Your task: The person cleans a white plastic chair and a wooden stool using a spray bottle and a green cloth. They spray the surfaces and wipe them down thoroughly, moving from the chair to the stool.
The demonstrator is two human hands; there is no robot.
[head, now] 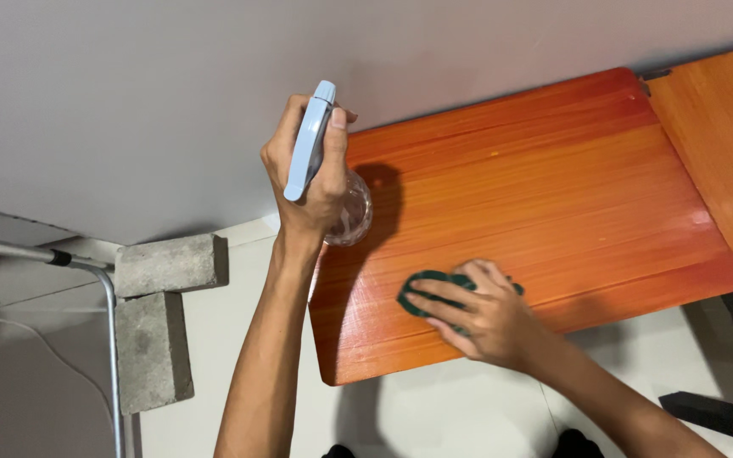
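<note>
Presently, left hand [309,174]: clenched around a pale blue spray bottle [310,140], held above the table's left edge.
Right hand [477,311]: pressed flat on a green cloth [422,290].
Table [553,187]: orange wood.

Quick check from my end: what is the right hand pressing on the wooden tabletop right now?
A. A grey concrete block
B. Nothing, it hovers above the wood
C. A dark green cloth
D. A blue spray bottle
C: the right hand lies flat on a dark green cloth on the orange-brown tabletop, while the left hand holds the spray bottle.
</note>
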